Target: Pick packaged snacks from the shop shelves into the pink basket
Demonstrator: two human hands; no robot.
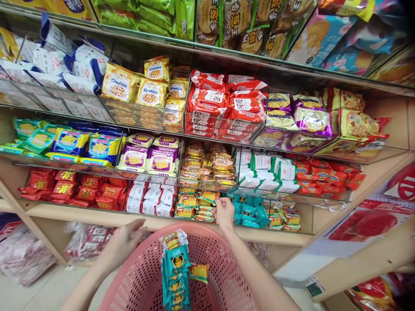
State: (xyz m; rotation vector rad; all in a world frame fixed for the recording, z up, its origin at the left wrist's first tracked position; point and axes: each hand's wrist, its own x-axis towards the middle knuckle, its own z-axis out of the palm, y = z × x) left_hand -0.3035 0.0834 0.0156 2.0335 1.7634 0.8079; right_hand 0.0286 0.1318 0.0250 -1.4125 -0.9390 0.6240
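My right hand (224, 212) reaches over the far rim of a pink plastic basket (129, 276). Its fingers are pinched at the edge of a small yellow-and-green snack packet (208, 197) on the lowest shelf. My left hand (125, 239) hovers by the basket's left rim, fingers loosely stretched and holding nothing. Inside the basket lies a row of teal snack packets (176, 270), with a yellow-and-brown packet (173, 239) at its far end. A single yellow packet (199, 273) rests beside the row.
Teal packets (251, 211) sit right of my right hand, and white-and-red packets (151, 198) to its left. Clear shelf fronts (207, 185) edge the rows. Below the bottom shelf lie bagged packets (92, 239). A wooden side panel (324, 229) stands at the right.
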